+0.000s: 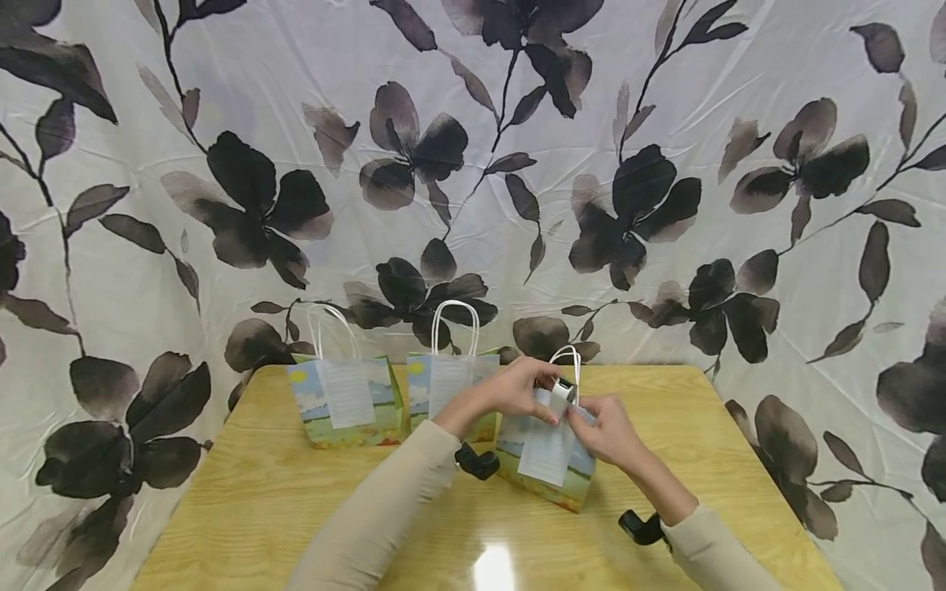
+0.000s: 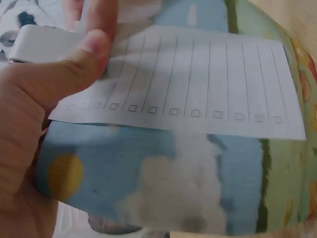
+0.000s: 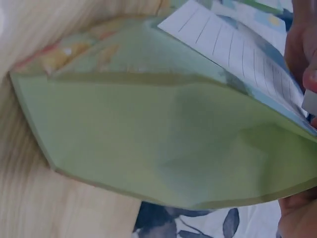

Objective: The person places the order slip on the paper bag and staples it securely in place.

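Note:
A paper bag (image 1: 512, 455) with a landscape print and white handles stands tilted at the right of the row. Against its front lies a lined paper slip (image 1: 543, 461); small checkboxes on it show in the left wrist view. My left hand (image 1: 517, 389) grips a small white stapler (image 1: 563, 392) at the bag's top edge, its thumb lying over the slip. Close beside it, my right hand (image 1: 612, 433) pinches the bag's upper rim. The green side panel (image 3: 124, 129) bulges in the right wrist view. Fingers behind the bag are partly hidden.
Two similar bags with slips on their fronts stand to the left: one bag (image 1: 388, 410) at the far left, another bag (image 1: 419, 386) partly behind my left arm. A wooden table (image 1: 296, 509) bears them. A flowered curtain (image 1: 473, 205) hangs behind its back edge.

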Available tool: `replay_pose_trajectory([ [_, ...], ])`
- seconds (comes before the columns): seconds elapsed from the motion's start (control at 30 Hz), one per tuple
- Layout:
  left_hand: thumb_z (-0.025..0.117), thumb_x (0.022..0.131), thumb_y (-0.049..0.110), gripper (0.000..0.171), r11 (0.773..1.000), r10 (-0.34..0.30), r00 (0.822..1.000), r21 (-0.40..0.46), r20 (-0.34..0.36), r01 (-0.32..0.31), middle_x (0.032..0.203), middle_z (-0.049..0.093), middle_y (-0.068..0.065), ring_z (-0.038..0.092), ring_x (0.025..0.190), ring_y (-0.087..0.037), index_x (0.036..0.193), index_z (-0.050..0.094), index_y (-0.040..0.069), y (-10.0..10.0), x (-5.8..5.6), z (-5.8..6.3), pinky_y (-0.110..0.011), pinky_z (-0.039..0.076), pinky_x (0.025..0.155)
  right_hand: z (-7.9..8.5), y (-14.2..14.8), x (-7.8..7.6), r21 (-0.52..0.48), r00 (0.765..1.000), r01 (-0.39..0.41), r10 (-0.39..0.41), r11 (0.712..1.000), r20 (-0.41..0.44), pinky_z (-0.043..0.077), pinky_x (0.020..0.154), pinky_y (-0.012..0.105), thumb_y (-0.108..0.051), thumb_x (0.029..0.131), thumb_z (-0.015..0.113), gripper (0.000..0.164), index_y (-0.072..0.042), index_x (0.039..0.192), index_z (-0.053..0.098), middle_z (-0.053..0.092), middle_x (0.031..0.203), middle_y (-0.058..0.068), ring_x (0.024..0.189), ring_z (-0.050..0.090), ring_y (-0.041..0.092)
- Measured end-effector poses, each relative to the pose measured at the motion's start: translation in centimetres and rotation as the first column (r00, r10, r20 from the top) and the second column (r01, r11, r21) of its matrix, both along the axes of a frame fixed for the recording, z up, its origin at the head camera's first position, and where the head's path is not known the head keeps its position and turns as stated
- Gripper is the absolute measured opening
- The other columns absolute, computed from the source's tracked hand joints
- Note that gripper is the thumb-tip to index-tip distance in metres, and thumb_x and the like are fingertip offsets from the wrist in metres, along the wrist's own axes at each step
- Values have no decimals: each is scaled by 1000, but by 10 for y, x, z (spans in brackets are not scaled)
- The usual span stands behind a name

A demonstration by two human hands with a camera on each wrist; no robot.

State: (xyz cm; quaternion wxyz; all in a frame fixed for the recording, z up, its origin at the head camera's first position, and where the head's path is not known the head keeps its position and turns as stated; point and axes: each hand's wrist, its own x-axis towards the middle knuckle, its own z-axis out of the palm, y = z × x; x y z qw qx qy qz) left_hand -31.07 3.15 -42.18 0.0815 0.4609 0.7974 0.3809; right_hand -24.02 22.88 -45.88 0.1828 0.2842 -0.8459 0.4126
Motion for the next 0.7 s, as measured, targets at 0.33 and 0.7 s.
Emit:
replay_pose_trajectory([
  [0.33,92,64,11,49,1000,6,999,9,38,-6,90,71,6,64,82,1,108,70,10,0,0,3,-17,48,78,13,8,-6,232,991,-78,49,970,128,36,47,23,-11,97,55,14,-12,88,65,51,64,-11,53,41,1],
  [0.7,92,62,8,50,997,-76,993,37,89,73,90,72,4,66,82,0,108,70,7,-1,-5,1,-20,51,76,1,3,-7,107,995,-95,95,990,5,25,38,15,-1,83,62,36,-21,57,50,36,52,-22,44,32,-7],
])
